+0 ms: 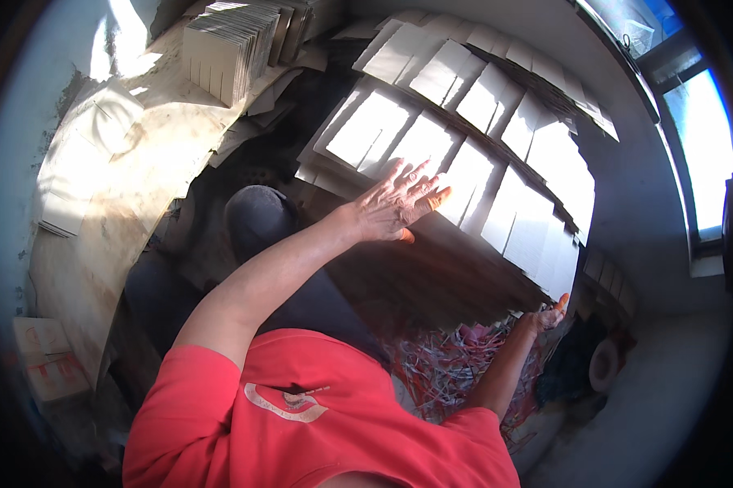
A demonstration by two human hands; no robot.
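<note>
The T-shirt (358, 435) is of bright red colour, with a pale curved print on it; the trousers (326, 309) are dark grey; on the left hand (383, 210) and on the right hand (548, 318), some fingertips show orange; the slotted cardboard sheets (375, 122) look glaring white in sunlight and greyish brown in shade, with dark parallel lines; the tabletop (167, 150) is blotchy tan; the heap of strips (456, 366) mixes red, pink and whitish.
</note>
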